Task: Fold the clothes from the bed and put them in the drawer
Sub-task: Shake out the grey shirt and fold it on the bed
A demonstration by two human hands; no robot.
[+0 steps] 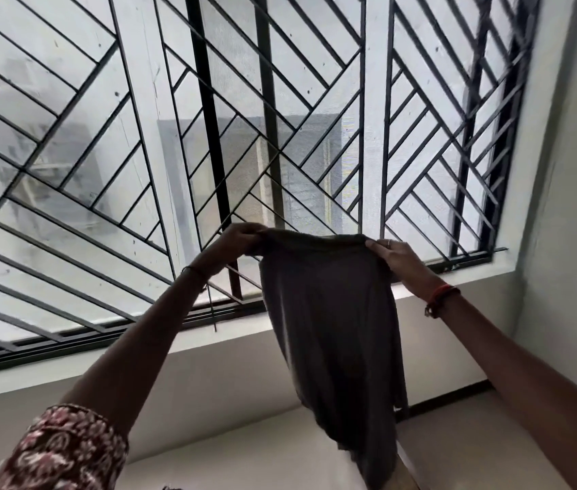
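A dark grey-brown garment [333,330] hangs in the air in front of the window, held up by its top edge. My left hand [239,240] grips the top left corner. My right hand [396,256] pinches the top right corner. The cloth drops down and narrows toward the bottom of the frame. Both arms are raised and stretched forward. No bed and no drawer is in view.
A large window with a black diagonal metal grille [209,136] fills the upper frame. Below it runs a pale sill [173,344] and a light wall [570,206] on the right. A pale surface with a wooden edge [410,461] lies at the bottom.
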